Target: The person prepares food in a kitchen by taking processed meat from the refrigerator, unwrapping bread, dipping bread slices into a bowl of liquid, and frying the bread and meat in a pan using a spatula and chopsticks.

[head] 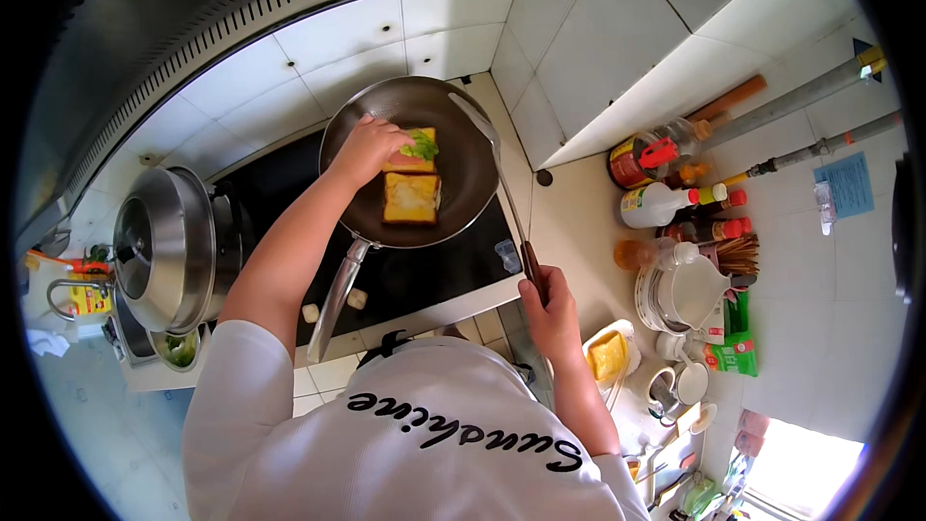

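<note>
Inside a dark frying pan (463, 192) on the cooktop lie two browned, egg-coated bread slices, one behind the other. My left hand (370, 148) reaches over the rear slice (419, 168) and grips a green lettuce leaf (421, 147) low against it. Something pink shows under the leaf, partly hidden by my fingers. The front slice (411, 199) lies bare, its top yellow with brown edges. My right hand (553, 311) grasps the brown handle of a metal spatula (499, 159), whose blade leans inside the pan's right rim.
The pan's handle (340, 297) juts toward me. A lidded steel pot (170, 246) stands left, near a bowl of greens (177, 349). On the right counter are sauce bottles (655, 204), stacked dishes (684, 293) and a plate with yellow bread (608, 356). A range hood (275, 14) hangs above.
</note>
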`<control>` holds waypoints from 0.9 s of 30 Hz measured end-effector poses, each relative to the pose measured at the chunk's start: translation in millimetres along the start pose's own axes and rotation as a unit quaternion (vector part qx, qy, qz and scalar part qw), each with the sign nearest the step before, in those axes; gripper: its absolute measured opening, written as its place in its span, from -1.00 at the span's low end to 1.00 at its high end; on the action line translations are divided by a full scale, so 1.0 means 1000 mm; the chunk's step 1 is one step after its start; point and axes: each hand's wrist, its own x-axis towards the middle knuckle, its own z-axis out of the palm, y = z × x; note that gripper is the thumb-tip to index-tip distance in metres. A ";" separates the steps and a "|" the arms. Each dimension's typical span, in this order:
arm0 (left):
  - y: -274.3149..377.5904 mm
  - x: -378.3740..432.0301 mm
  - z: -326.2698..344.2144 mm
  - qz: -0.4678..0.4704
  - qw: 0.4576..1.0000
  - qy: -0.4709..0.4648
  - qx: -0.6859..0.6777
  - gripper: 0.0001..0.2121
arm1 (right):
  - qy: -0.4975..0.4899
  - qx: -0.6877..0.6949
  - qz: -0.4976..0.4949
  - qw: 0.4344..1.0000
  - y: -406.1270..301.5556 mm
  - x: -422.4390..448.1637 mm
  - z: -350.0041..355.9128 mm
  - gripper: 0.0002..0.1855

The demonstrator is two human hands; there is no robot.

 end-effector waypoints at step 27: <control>0.004 -0.025 -0.001 -0.108 0.990 0.013 0.091 -0.79 | 0.080 -0.285 -0.165 0.941 -0.029 0.004 0.017 -0.66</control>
